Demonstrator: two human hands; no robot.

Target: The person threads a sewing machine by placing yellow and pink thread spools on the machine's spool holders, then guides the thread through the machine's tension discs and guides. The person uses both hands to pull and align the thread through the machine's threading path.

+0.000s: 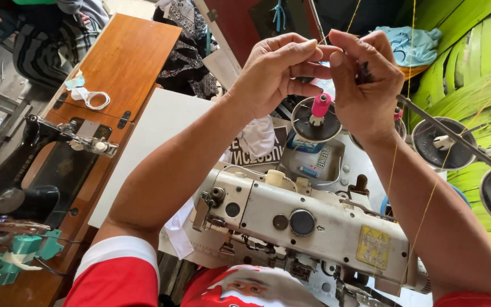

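Above a cream industrial sewing machine [308, 224], a person raises both hands to head height and works a thin yellow thread [394, 159] between the fingertips. At centre frame, the left hand [274, 71] has its thumb and forefinger pressed together on the thread at the point where the two hands meet, the other fingers curled loosely beneath. Meeting it fingertip to fingertip, the right hand [365, 79] is likewise pinched shut on the same strand, with a small dark object half hidden in its palm that cannot be made out. From the pinch, the yellow thread rises toward the top edge of the view and also falls past the right wrist and forearm toward the machine body. Just below the hands stands a pink spool [320, 107] on a round dark thread-stand plate [315, 120], and further round plates [441, 142] line a metal bar to the right, in front of a bright green wall [473, 62]. Both forearms are bare, ending in red-and-white sleeves [117, 273] at the bottom edge. To the left, well apart from the hands, an old black sewing machine [35, 165] sits in a wooden table [126, 57], with a coil of white cord [93, 98] lying on the tabletop and turquoise plastic pieces [7, 258] near the lower corner. A white board [154, 136] lies between the two machines.
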